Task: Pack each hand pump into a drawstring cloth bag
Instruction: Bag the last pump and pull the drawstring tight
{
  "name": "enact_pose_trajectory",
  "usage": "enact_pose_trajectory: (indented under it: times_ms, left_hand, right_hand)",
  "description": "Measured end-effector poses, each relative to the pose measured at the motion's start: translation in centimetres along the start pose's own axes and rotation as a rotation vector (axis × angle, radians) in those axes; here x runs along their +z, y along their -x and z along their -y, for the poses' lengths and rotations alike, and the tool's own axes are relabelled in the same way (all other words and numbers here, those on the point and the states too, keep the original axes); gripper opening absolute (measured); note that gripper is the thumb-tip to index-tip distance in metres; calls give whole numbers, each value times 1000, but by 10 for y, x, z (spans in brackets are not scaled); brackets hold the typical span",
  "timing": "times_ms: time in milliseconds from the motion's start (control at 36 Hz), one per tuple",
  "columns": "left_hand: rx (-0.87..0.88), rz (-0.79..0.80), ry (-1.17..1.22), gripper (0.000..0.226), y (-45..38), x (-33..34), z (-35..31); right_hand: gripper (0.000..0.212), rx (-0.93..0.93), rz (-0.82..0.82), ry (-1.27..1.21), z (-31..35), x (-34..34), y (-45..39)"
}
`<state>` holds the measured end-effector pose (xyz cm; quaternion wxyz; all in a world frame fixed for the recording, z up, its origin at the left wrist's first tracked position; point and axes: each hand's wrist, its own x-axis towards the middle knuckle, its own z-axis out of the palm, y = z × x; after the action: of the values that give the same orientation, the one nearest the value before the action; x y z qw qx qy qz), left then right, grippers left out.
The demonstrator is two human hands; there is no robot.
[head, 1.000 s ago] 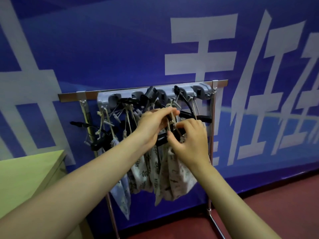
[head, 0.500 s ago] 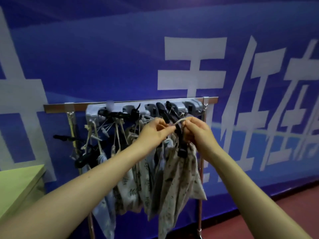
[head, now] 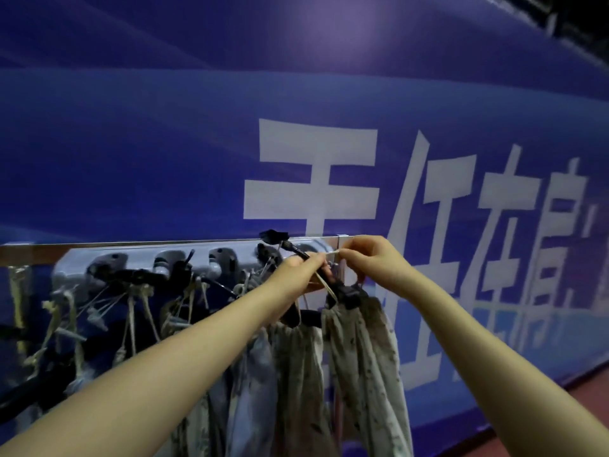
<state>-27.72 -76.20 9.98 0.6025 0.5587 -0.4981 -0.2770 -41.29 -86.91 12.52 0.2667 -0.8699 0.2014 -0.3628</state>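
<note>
A grey hook rack (head: 197,258) on a metal rail carries several patterned drawstring cloth bags with black hand pump parts sticking out. The rightmost bag (head: 365,364) hangs below my hands, with a black pump end (head: 349,296) at its gathered mouth. My left hand (head: 296,275) pinches the beige drawstring (head: 326,286) beside a black pump hose (head: 290,247). My right hand (head: 369,258) pinches the same cord's upper end near the rack's right end. Fingers hide how the cord sits on the hook.
More filled bags (head: 250,374) and knotted cords (head: 131,311) hang to the left along the rack. A blue banner wall (head: 296,110) with white characters stands right behind. Red floor (head: 576,384) shows at the lower right.
The view has tilted up and moved closer. Both hands have risen to the rack's right end, drawing the cord up and lifting the rightmost bag with it.
</note>
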Motion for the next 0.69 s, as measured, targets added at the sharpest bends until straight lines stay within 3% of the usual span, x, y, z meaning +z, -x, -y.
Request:
enact_pose_trajectory:
  times_ms: [111, 222, 333, 444, 694]
  left_hand:
    - [-54, -51, -74, 28, -27, 11, 7]
    - [-98, -150, -211, 31, -46, 30, 14]
    - [-233, -299, -140, 35, -62, 43, 29]
    - [-262, -394, -74, 41, -70, 44, 46]
    - [-229, -263, -482, 57, -65, 36, 55]
  right_hand:
    - [17, 8, -57, 45, -28, 10, -26]
    - [13, 96, -144, -73, -53, 24, -40]
    - [13, 223, -173, -284, -70, 35, -39]
    - [13, 294, -119, -399, -82, 41, -33]
    - [21, 324, -75, -534, -97, 65, -13]
